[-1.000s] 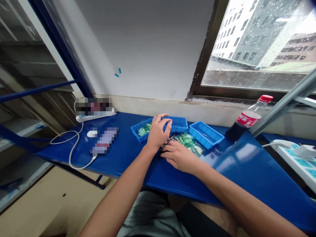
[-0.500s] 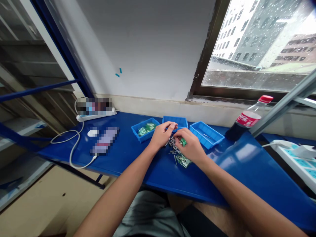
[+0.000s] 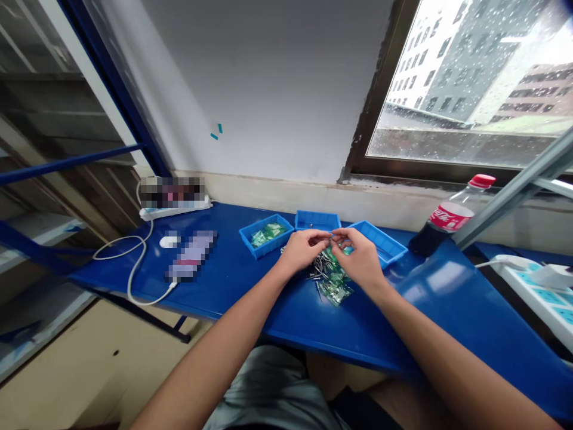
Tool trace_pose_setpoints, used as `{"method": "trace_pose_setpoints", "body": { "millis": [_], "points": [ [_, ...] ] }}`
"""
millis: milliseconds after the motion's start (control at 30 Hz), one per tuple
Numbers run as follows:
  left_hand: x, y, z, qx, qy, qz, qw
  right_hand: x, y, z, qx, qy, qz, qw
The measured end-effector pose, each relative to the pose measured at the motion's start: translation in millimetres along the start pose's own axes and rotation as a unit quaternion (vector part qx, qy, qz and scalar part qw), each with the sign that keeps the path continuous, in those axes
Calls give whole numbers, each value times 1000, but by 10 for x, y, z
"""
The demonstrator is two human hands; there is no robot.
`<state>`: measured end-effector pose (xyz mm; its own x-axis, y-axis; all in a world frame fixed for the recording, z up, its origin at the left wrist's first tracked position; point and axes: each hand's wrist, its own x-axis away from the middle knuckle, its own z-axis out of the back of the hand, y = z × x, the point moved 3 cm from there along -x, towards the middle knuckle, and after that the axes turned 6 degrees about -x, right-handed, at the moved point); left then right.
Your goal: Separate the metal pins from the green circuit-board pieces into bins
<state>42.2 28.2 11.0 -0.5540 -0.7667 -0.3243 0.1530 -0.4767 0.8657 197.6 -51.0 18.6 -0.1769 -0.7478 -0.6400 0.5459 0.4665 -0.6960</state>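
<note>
Over a mixed heap on the blue table, the fingertips of my left hand [image 3: 302, 249] and my right hand [image 3: 358, 257] meet. Both hands are closed in a pinch; whatever small piece lies between the fingertips is too small to name. Beneath them lie metal pins that look like screws or rivets [image 3: 317, 269] and small green pieces in clear wrapping [image 3: 335, 291]. Behind my hands stand three blue trays: the left tray [image 3: 256, 251] holds more green pieces, the middle tray [image 3: 317, 216] shows a tiny item, and the right tray [image 3: 394, 257] is partly covered by my right hand.
A cola bottle [image 3: 447, 215] stands at the back right, beside a grey metal ladder-like frame [image 3: 514, 185]. Power strips lie at the right [image 3: 537, 286] and back left. A blurred phone [image 3: 192, 254] with a white cable [image 3: 143, 303] lies to the left.
My right hand has lifted from the heap and moved up to meet my left fingertips. My left hand has shifted slightly right and toward me. More green pieces now show in the heap.
</note>
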Motion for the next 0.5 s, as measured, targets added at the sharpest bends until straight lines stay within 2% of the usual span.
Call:
{"method": "trace_pose_setpoints", "body": {
  "millis": [100,267,367,500],
  "points": [
    [1,15,-5,-27,7,-15,999,-9,10,1,13,-13,-3,1000],
    [21,101,-9,-16,1,-19,1000,-32,6,31,22,-13,-17,1000],
    [41,154,5,-29,-22,-1,999,-34,-1,47,7,3,-27,1000],
    [55,168,11,-34,-54,9,998,-30,-14,25,-22,-18,-13,1000]
  ]
}}
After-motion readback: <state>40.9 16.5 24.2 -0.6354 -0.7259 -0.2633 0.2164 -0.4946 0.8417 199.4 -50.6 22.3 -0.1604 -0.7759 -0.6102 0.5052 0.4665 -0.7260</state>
